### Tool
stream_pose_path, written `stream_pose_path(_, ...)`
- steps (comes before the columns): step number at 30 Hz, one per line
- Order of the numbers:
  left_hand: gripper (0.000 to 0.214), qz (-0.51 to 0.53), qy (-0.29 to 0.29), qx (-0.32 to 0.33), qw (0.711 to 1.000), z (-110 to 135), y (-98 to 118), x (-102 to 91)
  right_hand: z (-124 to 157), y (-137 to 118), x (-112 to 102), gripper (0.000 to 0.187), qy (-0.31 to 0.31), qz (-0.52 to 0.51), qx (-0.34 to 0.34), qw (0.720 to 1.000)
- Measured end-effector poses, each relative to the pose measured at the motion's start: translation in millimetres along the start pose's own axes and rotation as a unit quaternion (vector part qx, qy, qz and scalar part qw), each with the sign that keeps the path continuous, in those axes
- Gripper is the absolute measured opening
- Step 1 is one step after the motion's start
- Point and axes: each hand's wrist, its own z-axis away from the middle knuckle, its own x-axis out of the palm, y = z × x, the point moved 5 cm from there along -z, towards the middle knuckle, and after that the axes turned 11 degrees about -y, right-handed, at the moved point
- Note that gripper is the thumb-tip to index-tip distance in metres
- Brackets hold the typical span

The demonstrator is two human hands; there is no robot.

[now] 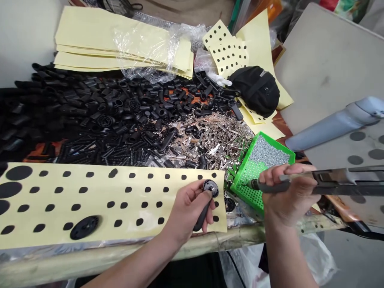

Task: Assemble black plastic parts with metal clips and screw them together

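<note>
The small black plastic parts (114, 116) looked matt and a little smooth, the silver metal pieces (210, 140) were glossy, and the pale yellow paper sheet (135, 182) was smooth.

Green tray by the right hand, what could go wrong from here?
The green perforated tray looks tilted beside the right hand, so a bump might spill its fine silver bits. The gray-handled tool is close enough to catch it. The black disc part in the left hand could slip onto the dotted yellow sheet.
</note>
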Motion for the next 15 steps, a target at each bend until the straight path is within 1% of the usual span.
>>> stream_pose_path(3,0.02,-0.003,-0.002,-0.003,1.0,0.6,-0.3,0.4,0.7,4.9,2.2,0.046,0.011,-0.003,0.003,1.0)
stream_pose_path(6,0.019,-0.008,0.003,-0.004,1.0,0.8,0.8,1.1,-0.8,6.6,4.1,0.048,0.006,-0.011,0.012,1.0)
stream_pose_path(11,0.02,-0.011,0.008,-0.003,1.0,0.3,1.7,1.9,-0.7,7.4,3.8,0.045,-0.003,-0.006,0.005,1.0)
stream_pose_path(15,0.022,-0.017,0.005,-0.006,1.0,-0.4,1.0,1.4,1.3,7.8,4.2,0.045,-0.001,-0.003,0.004,1.0)
